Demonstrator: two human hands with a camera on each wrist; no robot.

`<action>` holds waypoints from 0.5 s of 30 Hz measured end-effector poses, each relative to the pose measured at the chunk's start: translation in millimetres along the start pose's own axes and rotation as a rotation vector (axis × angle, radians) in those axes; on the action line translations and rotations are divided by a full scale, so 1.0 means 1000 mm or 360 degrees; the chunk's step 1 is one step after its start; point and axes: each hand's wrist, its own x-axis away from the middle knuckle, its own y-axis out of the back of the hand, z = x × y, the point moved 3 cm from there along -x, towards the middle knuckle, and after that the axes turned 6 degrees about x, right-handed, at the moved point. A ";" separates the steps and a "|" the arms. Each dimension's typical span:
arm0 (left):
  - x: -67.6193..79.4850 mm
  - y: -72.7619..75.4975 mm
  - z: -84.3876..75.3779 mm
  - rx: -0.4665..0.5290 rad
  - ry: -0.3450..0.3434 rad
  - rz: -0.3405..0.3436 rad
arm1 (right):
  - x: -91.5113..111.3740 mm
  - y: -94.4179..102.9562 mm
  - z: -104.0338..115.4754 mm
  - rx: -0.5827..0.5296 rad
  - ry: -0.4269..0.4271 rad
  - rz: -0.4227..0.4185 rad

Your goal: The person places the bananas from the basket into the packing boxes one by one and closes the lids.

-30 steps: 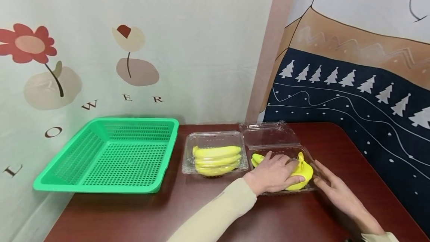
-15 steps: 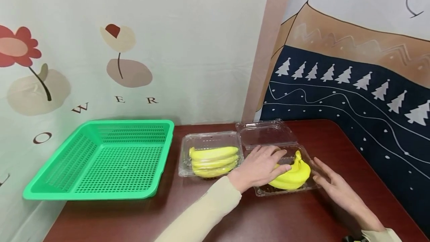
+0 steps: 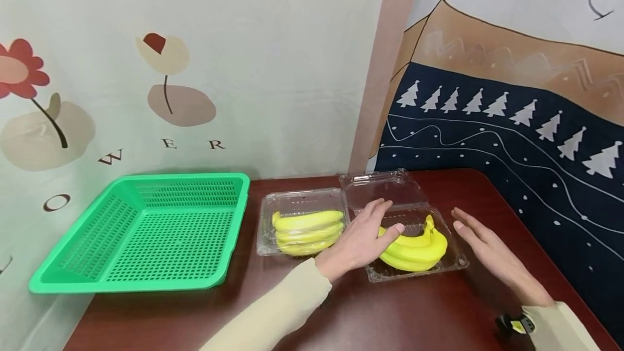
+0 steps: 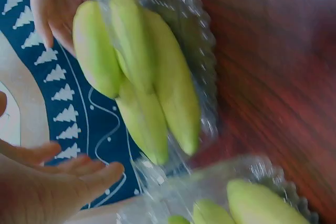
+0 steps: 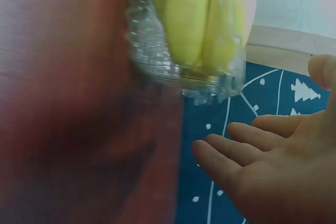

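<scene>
A bunch of yellow bananas [image 3: 414, 253] lies in the base of a clear plastic clamshell box [image 3: 455, 260], whose lid [image 3: 385, 188] is folded back towards the wall. My left hand [image 3: 358, 240] hovers over the box's left side, fingers straight and thumb spread, covering the bananas' left ends in the head view. To the right of the box my right hand [image 3: 489, 251] is held with straight fingers, apart from it. The right wrist view shows a gap between that hand [image 5: 278, 166] and the box. Neither hand grips anything.
Left of the open box stands a second clear clamshell [image 3: 302, 196] with bananas [image 3: 309, 232] inside and its lid down. A green perforated basket [image 3: 231, 232] sits at the table's left. Printed curtains [image 3: 292, 96] hang behind the dark red table [image 3: 390, 313].
My left hand has lifted off the bananas and moved left, its fingers straightening. The bunch has shifted left in the box. My right hand has drawn slightly away from the box's right edge.
</scene>
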 end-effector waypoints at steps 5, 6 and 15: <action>0.003 -0.003 -0.005 0.0207 0.0148 -0.0030 | -0.014 0.010 0.014 0.0023 0.0026 0.0022; 0.003 -0.004 -0.004 0.0239 0.0172 -0.0040 | -0.018 0.012 0.017 0.0026 0.0031 0.0030; -0.005 -0.014 0.002 0.0326 0.0319 -0.0138 | -0.043 0.014 0.023 0.0062 -0.0047 0.0154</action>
